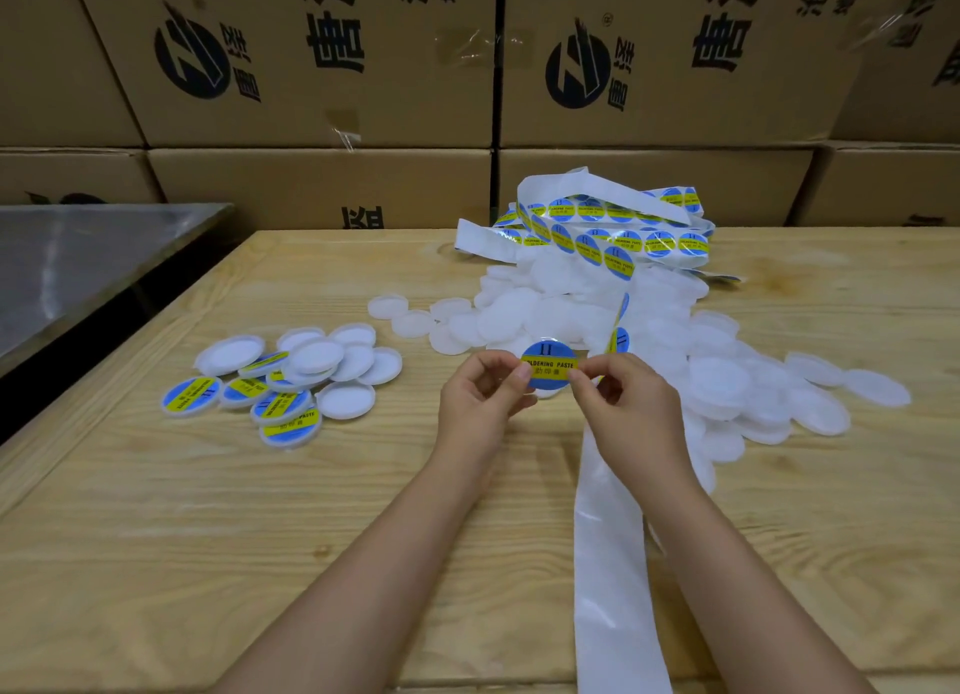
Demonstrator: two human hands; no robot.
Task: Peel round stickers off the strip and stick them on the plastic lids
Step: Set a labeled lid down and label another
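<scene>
Between both hands, above the wooden table, is a white plastic lid with a round blue and yellow sticker (548,365) on its face. My left hand (480,394) pinches its left edge, my right hand (626,405) pinches its right edge. The sticker strip (608,226) lies bunched at the back with several stickers on it. Its bare white backing (613,563) runs under my right forearm toward the near table edge. A big heap of plain white lids (727,376) lies right of my hands. A small pile of stickered lids (280,381) lies to the left.
The wooden table (260,537) fills the foreground. A steel surface (78,257) stands beside it at the left. Stacked cardboard boxes (322,59) form a wall behind the table.
</scene>
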